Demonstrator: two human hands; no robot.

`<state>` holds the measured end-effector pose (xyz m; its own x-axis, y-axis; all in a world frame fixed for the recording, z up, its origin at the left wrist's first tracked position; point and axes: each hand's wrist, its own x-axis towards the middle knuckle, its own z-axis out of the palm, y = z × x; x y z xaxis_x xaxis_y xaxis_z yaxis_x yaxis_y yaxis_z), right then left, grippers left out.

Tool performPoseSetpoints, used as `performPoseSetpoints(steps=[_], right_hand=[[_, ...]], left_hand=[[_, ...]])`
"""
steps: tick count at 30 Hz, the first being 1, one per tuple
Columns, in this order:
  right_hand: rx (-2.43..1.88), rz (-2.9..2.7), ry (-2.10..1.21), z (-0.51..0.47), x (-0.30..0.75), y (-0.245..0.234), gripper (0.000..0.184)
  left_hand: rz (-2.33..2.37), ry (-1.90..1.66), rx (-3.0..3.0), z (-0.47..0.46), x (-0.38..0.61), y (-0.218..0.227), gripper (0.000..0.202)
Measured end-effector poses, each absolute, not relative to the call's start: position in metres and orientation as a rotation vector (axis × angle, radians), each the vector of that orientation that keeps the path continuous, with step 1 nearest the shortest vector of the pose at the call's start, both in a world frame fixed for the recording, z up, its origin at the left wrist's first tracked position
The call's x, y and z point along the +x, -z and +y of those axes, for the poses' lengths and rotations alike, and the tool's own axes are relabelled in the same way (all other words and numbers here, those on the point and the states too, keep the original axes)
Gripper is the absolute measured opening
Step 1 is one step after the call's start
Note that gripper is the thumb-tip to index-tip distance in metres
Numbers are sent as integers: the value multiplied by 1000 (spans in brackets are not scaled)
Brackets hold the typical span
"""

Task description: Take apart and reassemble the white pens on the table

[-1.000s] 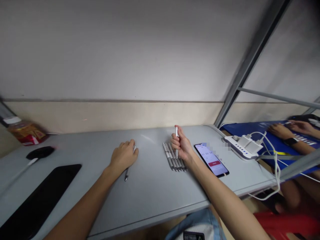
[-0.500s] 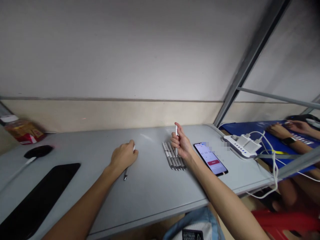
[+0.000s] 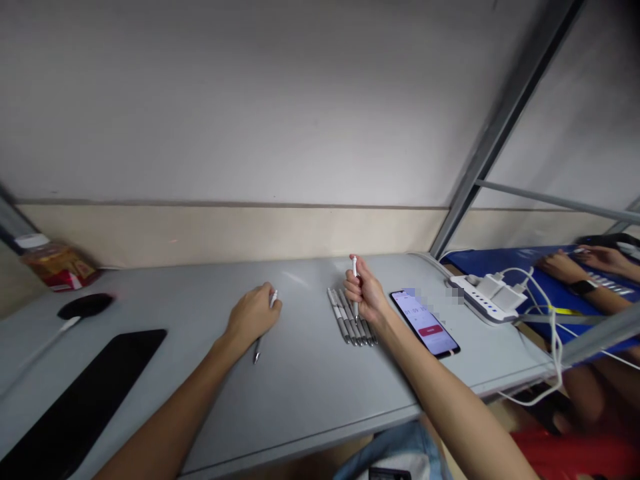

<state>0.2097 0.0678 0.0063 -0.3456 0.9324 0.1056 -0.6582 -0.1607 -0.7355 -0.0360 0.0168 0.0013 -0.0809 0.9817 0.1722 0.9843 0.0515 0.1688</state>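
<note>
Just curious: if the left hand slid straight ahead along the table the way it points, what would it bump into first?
Probably nothing on the table: past the left hand it looks bare up to the wall, though depth is unclear.

phone, power strip, black pad, snack packet

Left-hand pen: middle hidden under the left hand
Phone screen: text too small (partly pixelated)
Black pad: cut off by the bottom-left edge
</note>
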Motion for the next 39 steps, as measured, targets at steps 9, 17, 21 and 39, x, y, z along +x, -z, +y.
performPoseSetpoints(steps=[9, 17, 21, 39], right_hand=[[-424, -810, -1733, 67, 211, -8, 28], [-547, -1056, -1754, 61, 195, -2, 33], [-863, -1538, -1346, 61, 183, 9, 24], [-1396, -2080, -395, 80, 192, 17, 24]], left_hand=[[-2287, 352, -2128, 15, -36, -1, 19], [-2316, 306, -2121, 17, -37, 2, 22], [-2315, 294, -2124, 17, -36, 2, 20], [-2297, 389, -2159, 16, -36, 3, 16]])
